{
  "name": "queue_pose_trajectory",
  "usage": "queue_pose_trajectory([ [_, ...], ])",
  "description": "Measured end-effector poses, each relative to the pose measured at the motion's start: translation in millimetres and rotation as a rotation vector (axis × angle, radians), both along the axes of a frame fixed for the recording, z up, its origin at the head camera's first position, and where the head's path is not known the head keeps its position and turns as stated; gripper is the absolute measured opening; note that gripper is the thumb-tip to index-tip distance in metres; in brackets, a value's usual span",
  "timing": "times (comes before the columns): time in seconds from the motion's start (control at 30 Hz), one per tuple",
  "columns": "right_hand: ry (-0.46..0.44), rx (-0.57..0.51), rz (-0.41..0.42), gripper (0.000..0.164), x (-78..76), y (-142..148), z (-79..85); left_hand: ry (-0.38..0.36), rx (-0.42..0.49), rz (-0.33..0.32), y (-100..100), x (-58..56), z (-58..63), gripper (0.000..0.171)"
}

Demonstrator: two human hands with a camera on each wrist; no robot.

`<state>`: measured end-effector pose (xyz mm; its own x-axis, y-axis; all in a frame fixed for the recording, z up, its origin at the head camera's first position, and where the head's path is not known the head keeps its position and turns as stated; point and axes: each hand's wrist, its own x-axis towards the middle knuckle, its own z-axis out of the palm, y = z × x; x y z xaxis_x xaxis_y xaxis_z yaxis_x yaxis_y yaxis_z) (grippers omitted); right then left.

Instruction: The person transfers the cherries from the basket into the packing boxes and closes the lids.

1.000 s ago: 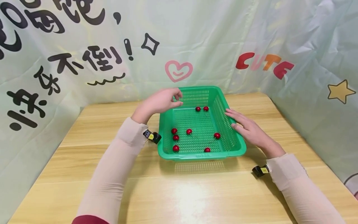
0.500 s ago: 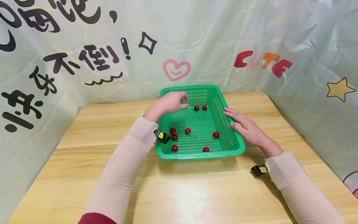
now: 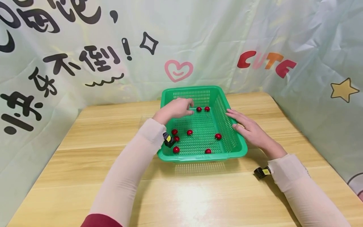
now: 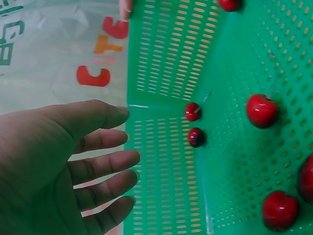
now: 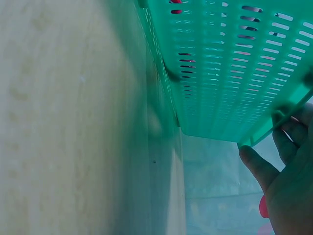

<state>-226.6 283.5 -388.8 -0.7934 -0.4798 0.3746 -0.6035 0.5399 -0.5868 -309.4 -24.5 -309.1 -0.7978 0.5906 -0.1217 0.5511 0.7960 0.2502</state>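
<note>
A green plastic basket with slotted walls stands on the wooden table. On its floor lie several red cherries, some with thin stems; two dark red cherries sit close together by the far wall. Over the basket's left side hovers my left hand, its fingers loosely bent and spread apart with nothing between them in the left wrist view. My right hand holds the basket's right rim, fingers laid over the edge and thumb at the outer side in the right wrist view.
The wooden table runs up to a pale printed curtain at the back and sides. A faint clear outline shows just left of the basket. Black wrist cameras sit at both cuffs.
My left hand has moved right and lower, from the basket's left rim to farther inside it. My right hand stays on the rim. The cherries lie as before.
</note>
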Motion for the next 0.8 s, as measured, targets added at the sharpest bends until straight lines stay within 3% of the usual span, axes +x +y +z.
queue_pose_trajectory([
  [0.3, 0.004, -0.005, 0.005, 0.047, -2.0, 1.1, -0.6, -0.031, -0.047, -0.067, 2.0, -0.3, -9.7, 0.036],
  [0.6, 0.005, 0.003, 0.001, 0.047, 0.1, -0.1, -0.1, -0.138, -0.129, -0.134, 4.6, 4.4, -20.1, 0.038],
  [0.8, 0.003, 0.004, -0.004, 0.046, 0.9, -1.1, 0.1, -0.160, -0.189, -0.147, 5.6, 6.8, -24.7, 0.040],
])
